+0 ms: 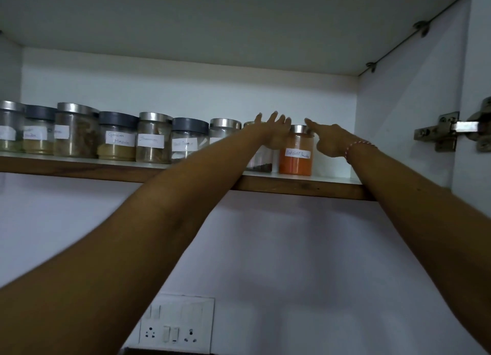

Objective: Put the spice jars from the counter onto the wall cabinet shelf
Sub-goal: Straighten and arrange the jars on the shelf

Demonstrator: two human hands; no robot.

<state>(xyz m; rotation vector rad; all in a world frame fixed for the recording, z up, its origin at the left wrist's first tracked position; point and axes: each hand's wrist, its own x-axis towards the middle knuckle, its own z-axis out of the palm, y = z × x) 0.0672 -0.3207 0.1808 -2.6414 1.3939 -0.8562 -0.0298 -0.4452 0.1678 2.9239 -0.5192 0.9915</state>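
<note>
— So, where are the jars?

— Up on the wall cabinet shelf (292, 187), in a row along the white back wall. Nine that I can count, running from the 9 o'clock edge of the view toward the centre. The last one, the orange powder jar (295, 156), stands at the row's 3 o'clock end with a steel lid and a handwritten label.

— And the hands?

— Both arms reach up to it. The left hand (276, 134) sits at the jar's 9 o'clock side, fingers straight and spread, palm toward the glass; whether it truly touches, I cannot tell. It hides most of the dark-seed jar (261, 163) beside the orange one (only the bottom shows, with dark bits in it).

— The right?

— The right hand (330, 142) is at the jar's 3 o'clock side, forefinger stretched out to the lid's rim, the other fingers loosely bent, gripping nothing. A red-and-white thread bracelet (357, 147) circles that wrist.

— Anything else?

— A metal door hinge (449, 131) at 3 o'clock, and a switch and socket plate (176, 325) on the wall at 6 o'clock.
</note>
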